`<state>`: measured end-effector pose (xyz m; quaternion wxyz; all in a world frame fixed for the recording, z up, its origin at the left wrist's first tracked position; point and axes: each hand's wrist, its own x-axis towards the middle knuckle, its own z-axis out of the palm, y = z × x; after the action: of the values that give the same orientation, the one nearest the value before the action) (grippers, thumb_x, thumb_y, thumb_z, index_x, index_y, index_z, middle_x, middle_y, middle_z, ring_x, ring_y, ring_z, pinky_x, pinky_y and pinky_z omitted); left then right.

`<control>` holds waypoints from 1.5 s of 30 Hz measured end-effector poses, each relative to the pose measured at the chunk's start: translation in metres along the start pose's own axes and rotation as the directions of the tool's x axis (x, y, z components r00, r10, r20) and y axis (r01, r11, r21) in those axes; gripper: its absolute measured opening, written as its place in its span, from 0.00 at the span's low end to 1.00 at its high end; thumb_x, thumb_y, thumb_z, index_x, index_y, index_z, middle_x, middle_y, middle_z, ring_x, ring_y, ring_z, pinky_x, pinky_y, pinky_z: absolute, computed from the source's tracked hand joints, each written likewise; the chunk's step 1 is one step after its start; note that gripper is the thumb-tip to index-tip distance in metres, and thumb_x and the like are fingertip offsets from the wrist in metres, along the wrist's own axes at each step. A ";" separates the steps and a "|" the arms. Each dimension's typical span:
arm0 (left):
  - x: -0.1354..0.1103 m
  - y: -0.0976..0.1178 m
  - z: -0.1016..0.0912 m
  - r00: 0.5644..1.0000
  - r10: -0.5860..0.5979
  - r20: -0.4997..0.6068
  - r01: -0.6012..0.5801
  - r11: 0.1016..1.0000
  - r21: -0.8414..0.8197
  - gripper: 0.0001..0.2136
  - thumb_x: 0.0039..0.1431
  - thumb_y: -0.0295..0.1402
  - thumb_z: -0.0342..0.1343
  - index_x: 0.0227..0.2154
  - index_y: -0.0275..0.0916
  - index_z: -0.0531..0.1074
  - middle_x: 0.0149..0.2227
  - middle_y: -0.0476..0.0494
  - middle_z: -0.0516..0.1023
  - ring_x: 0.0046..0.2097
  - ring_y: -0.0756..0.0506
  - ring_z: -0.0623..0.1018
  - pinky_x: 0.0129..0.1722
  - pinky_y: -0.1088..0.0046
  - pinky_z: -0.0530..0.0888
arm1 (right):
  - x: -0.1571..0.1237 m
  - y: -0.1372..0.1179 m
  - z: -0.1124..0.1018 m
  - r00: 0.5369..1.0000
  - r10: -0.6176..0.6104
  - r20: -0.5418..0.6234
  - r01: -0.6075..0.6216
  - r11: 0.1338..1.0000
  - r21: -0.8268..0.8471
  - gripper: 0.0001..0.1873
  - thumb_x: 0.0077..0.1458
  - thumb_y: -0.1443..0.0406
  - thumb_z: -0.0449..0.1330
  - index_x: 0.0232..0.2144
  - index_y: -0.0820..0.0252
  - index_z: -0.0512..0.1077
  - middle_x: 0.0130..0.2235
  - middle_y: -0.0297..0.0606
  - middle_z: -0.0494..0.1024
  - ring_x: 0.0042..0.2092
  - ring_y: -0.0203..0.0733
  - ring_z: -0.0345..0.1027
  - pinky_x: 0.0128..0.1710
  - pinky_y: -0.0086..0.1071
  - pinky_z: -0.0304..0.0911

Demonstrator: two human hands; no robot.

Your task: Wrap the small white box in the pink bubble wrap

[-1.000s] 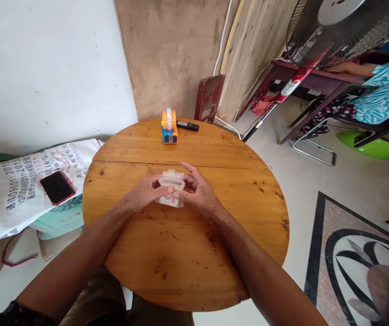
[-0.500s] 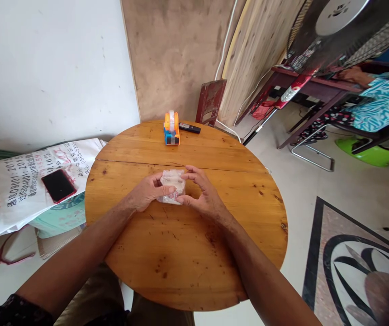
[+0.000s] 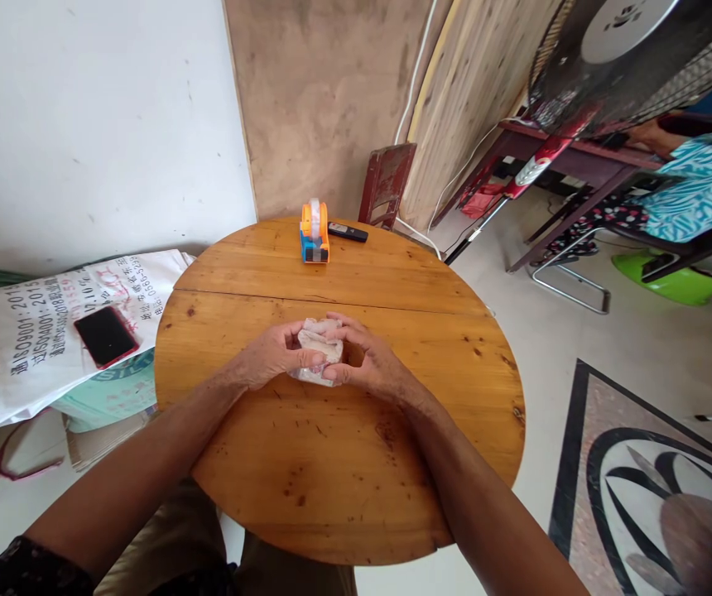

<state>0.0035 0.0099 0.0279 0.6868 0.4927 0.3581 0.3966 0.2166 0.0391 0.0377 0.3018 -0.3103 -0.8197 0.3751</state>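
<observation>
A small package in clear plastic wrap (image 3: 319, 341) sits between my hands over the middle of the round wooden table (image 3: 331, 463). What is inside the wrap is too unclear to name. My left hand (image 3: 272, 358) grips its left side, with the thumb lying across the front. From the right, my right hand (image 3: 368, 360) holds it with the thumb at the lower front and the fingers over the top right edge. Parts of the package are hidden by my fingers.
An orange and blue tape dispenser (image 3: 315, 232) and a black remote control (image 3: 348, 233) stand at the table's far edge. Left of the table, a phone (image 3: 106, 337) lies on a white sack (image 3: 14, 364). A fan (image 3: 617, 58) and a seated person (image 3: 709, 182) are at right.
My right fingers have closed in on the package, which has shifted slightly toward me and turned. The loose plastic at its top now looks folded down.
</observation>
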 end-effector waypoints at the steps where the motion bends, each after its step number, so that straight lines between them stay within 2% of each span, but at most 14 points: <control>1: 0.000 0.000 0.000 1.000 -0.008 0.008 0.008 1.000 -0.005 0.24 0.47 0.38 0.70 0.48 0.37 0.74 0.41 0.44 0.79 0.38 0.47 0.77 0.39 0.73 0.73 | 0.000 -0.001 0.000 1.000 -0.001 0.006 0.001 1.000 0.003 0.20 0.49 0.54 0.69 0.43 0.53 0.75 0.59 0.45 0.70 0.66 0.52 0.56 0.63 0.50 0.55; 5: 0.002 0.002 0.001 0.999 -0.013 -0.031 0.013 1.000 -0.013 0.26 0.45 0.38 0.71 0.47 0.36 0.74 0.41 0.42 0.80 0.38 0.46 0.78 0.39 0.72 0.73 | -0.001 -0.006 0.004 1.000 -0.012 -0.020 0.013 1.000 0.019 0.23 0.50 0.54 0.68 0.47 0.53 0.73 0.59 0.45 0.70 0.65 0.51 0.58 0.63 0.50 0.55; 8: 0.003 0.004 0.002 0.999 0.007 -0.053 -0.009 0.999 -0.044 0.27 0.42 0.39 0.72 0.46 0.35 0.74 0.41 0.41 0.81 0.39 0.46 0.78 0.39 0.72 0.73 | -0.002 -0.011 0.004 0.999 0.019 -0.032 -0.016 0.995 0.098 0.28 0.51 0.51 0.67 0.52 0.51 0.70 0.62 0.45 0.67 0.64 0.52 0.60 0.61 0.50 0.57; 12: 0.002 0.005 0.003 0.999 -0.014 -0.038 0.011 0.996 -0.083 0.26 0.42 0.38 0.72 0.45 0.35 0.74 0.41 0.41 0.81 0.38 0.45 0.79 0.40 0.70 0.74 | -0.002 -0.008 -0.004 0.988 0.119 -0.103 -0.088 0.960 0.266 0.22 0.55 0.49 0.63 0.48 0.53 0.72 0.63 0.44 0.66 0.59 0.50 0.66 0.57 0.47 0.63; 16: 0.000 0.007 0.004 0.999 -0.040 -0.013 0.039 0.998 -0.057 0.26 0.42 0.37 0.72 0.45 0.34 0.74 0.41 0.41 0.81 0.39 0.46 0.79 0.40 0.70 0.74 | 0.000 -0.001 -0.010 0.958 0.179 -0.223 -0.093 0.933 0.347 0.20 0.55 0.52 0.64 0.46 0.53 0.71 0.55 0.43 0.74 0.51 0.45 0.72 0.54 0.43 0.66; 20: -0.002 0.007 0.005 0.998 -0.061 0.020 0.061 0.998 -0.001 0.23 0.44 0.36 0.71 0.43 0.35 0.74 0.38 0.44 0.80 0.36 0.48 0.77 0.37 0.73 0.73 | 0.001 0.000 -0.009 0.972 0.169 -0.164 -0.100 0.926 0.365 0.24 0.53 0.53 0.66 0.49 0.53 0.70 0.51 0.43 0.76 0.47 0.44 0.73 0.50 0.42 0.68; 24: -0.005 0.006 0.006 0.996 -0.051 0.074 0.049 0.998 0.031 0.20 0.47 0.36 0.70 0.42 0.35 0.73 0.36 0.46 0.78 0.34 0.50 0.76 0.35 0.75 0.72 | 0.001 -0.002 -0.007 0.985 0.137 -0.106 -0.095 0.938 0.333 0.20 0.53 0.53 0.66 0.45 0.56 0.74 0.41 0.39 0.78 0.43 0.42 0.72 0.47 0.40 0.68; 26: -0.005 0.005 0.007 0.996 -0.042 0.082 0.037 0.998 0.053 0.21 0.48 0.37 0.69 0.43 0.35 0.73 0.36 0.47 0.77 0.34 0.50 0.75 0.35 0.75 0.72 | 0.001 -0.003 -0.008 0.986 0.125 -0.113 -0.084 0.946 0.312 0.18 0.53 0.55 0.66 0.44 0.56 0.75 0.39 0.37 0.78 0.41 0.40 0.72 0.46 0.38 0.68; 30: -0.005 0.003 0.008 0.995 -0.026 0.100 0.013 0.991 0.131 0.21 0.48 0.37 0.69 0.43 0.35 0.73 0.36 0.47 0.76 0.34 0.50 0.74 0.35 0.75 0.71 | 0.003 -0.007 -0.008 0.988 0.091 -0.127 -0.056 0.965 0.257 0.15 0.52 0.58 0.66 0.43 0.55 0.76 0.40 0.37 0.79 0.43 0.40 0.72 0.47 0.37 0.67; 34: -0.005 0.001 0.008 0.993 -0.020 0.113 -0.001 0.983 0.181 0.20 0.49 0.38 0.68 0.42 0.35 0.73 0.35 0.47 0.75 0.34 0.50 0.74 0.34 0.75 0.70 | 0.007 -0.013 -0.003 0.982 0.066 -0.178 -0.021 0.970 0.241 0.09 0.53 0.58 0.65 0.34 0.56 0.79 0.38 0.36 0.79 0.42 0.40 0.72 0.45 0.34 0.66; 38: -0.004 0.000 0.008 0.998 -0.029 0.058 0.016 0.976 0.215 0.20 0.50 0.38 0.67 0.44 0.35 0.73 0.36 0.46 0.76 0.35 0.49 0.74 0.35 0.74 0.71 | 0.011 -0.017 0.005 0.956 0.148 -0.254 -0.060 0.944 0.324 0.12 0.55 0.56 0.63 0.26 0.57 0.76 0.30 0.33 0.77 0.34 0.37 0.68 0.37 0.31 0.65; 41: -0.004 0.000 0.010 1.000 -0.020 0.006 0.018 0.972 0.233 0.19 0.51 0.38 0.66 0.43 0.35 0.73 0.36 0.45 0.77 0.35 0.48 0.75 0.36 0.72 0.72 | 0.014 -0.016 0.010 0.939 0.210 -0.271 -0.103 0.927 0.362 0.12 0.53 0.56 0.63 0.26 0.58 0.76 0.27 0.32 0.75 0.31 0.36 0.66 0.34 0.30 0.63; 45: -0.004 0.002 0.014 0.997 0.024 -0.068 -0.003 0.956 0.293 0.19 0.51 0.39 0.64 0.43 0.34 0.73 0.38 0.43 0.78 0.37 0.46 0.77 0.37 0.70 0.73 | 0.017 -0.015 0.014 0.932 0.224 -0.284 -0.116 0.928 0.354 0.12 0.52 0.56 0.63 0.27 0.59 0.77 0.27 0.32 0.76 0.30 0.36 0.67 0.33 0.30 0.63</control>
<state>0.0136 0.0015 0.0337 0.5906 0.5770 0.4335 0.3609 0.1920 0.0375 0.0469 0.4440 -0.3825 -0.6549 0.4772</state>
